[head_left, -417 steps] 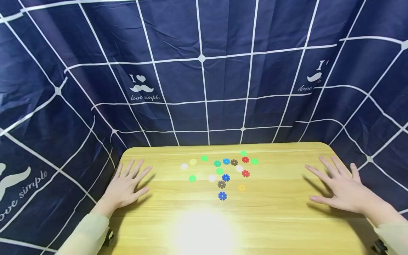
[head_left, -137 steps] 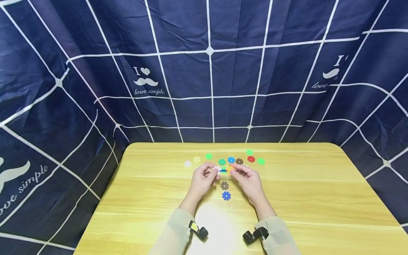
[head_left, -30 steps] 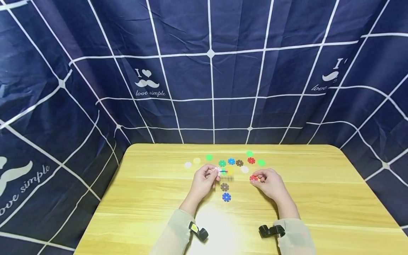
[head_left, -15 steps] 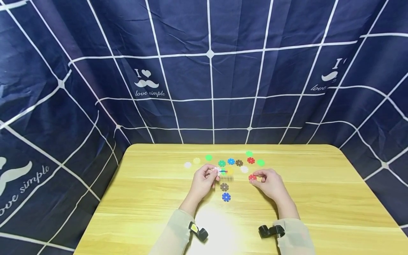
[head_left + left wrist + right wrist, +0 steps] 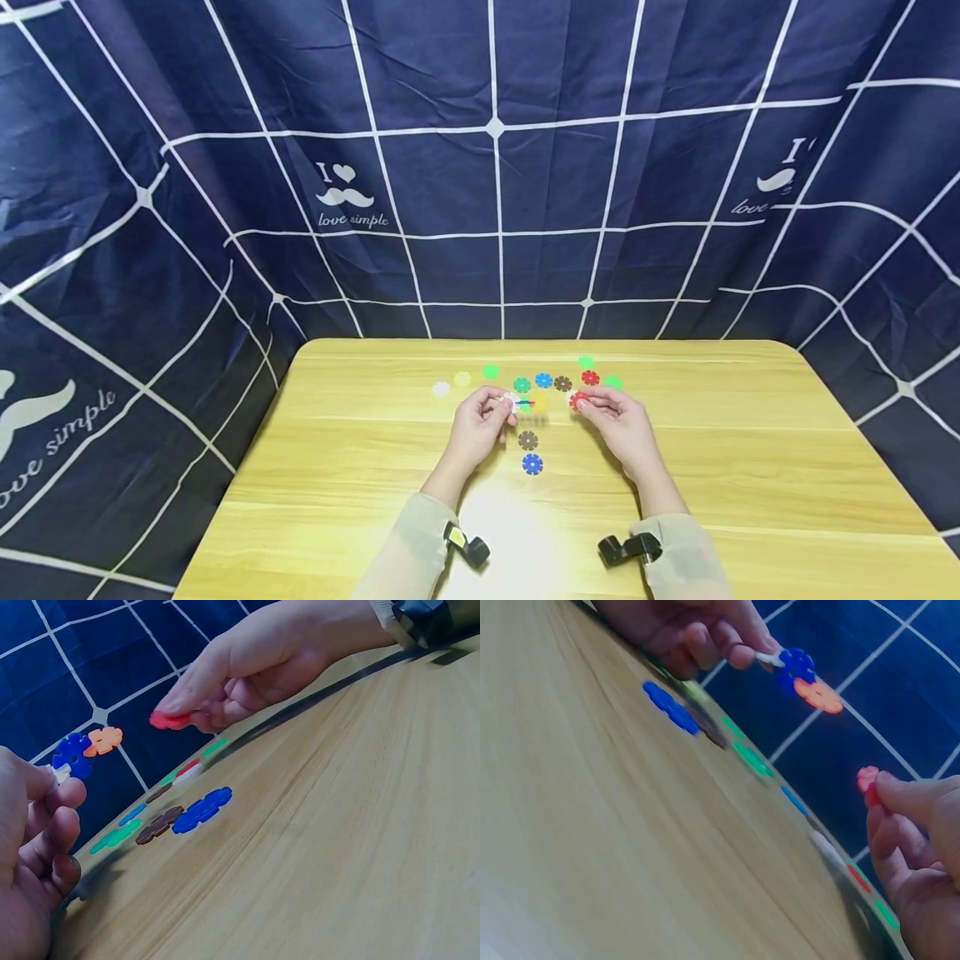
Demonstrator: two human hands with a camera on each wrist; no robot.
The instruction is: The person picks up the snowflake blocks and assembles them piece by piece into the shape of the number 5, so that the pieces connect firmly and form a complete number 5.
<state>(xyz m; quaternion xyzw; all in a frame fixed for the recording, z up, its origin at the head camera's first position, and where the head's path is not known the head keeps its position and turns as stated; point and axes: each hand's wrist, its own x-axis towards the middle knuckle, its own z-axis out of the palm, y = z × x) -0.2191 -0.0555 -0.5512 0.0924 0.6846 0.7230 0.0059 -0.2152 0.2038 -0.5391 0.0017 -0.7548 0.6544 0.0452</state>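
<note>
My left hand (image 5: 476,418) pinches a white notched plastic disc (image 5: 513,402) above the table. A blue disc (image 5: 73,755) is slotted crosswise into the white one, and an orange disc (image 5: 105,740) joins the blue one's other side. To the right, thumb and fingers of my right hand (image 5: 621,423) pinch a red disc (image 5: 867,778), also held up off the table. A gap separates the red disc from the orange one. Below the hands, a brown disc (image 5: 528,440) and another blue disc (image 5: 532,464) lie flat.
Behind the hands, more discs lie loose on the wooden table (image 5: 360,467), among them a light-blue one (image 5: 543,380), a second red one (image 5: 590,377) and several green ones. A dark blue checked curtain (image 5: 420,183) surrounds the table's back and sides.
At first both hands lay spread apart, empty. Later both held the joined discs; the right hand then let go and picked up the red disc. It has since moved left towards the orange disc.
</note>
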